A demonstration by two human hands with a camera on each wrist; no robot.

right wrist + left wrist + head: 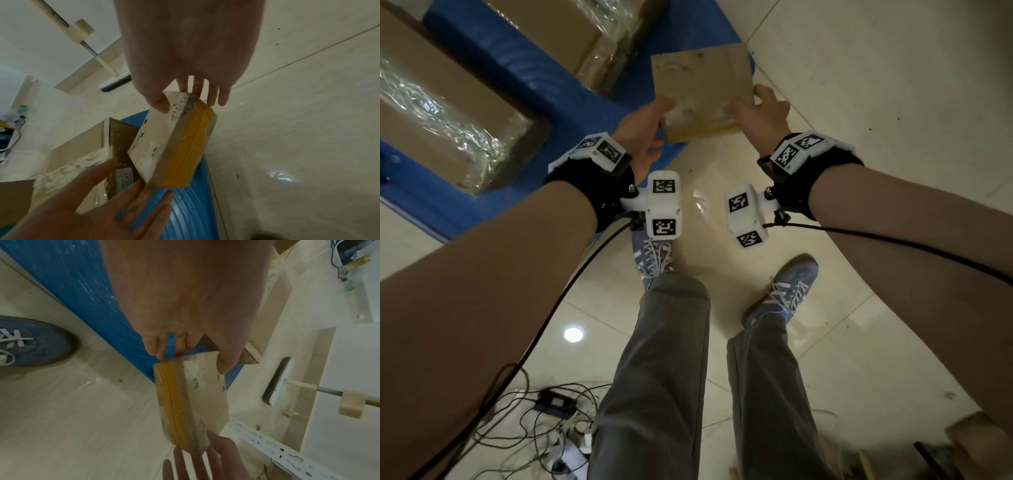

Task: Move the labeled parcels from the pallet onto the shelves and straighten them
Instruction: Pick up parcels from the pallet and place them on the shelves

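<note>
A flat brown cardboard parcel (702, 89) with yellow tape along its near edge hangs in the air over the corner of the blue pallet (517, 68). My left hand (662, 123) holds its near left corner, thumb on the top face and fingers beneath. My right hand (756, 106) pinches the near right corner the same way. In the left wrist view the parcel (201, 402) runs from my left hand (189, 361) to the right fingers at the bottom. The right wrist view shows my right hand (189, 105) on the parcel (164, 146). No label shows on it.
Two larger boxes wrapped in clear film (448, 102) (571, 31) lie on the pallet. My feet stand on the tiled floor (859, 68) beside it. Loose cables and a power unit (551, 401) lie behind me to the left. A white perforated shelf upright (277, 451) stands close by.
</note>
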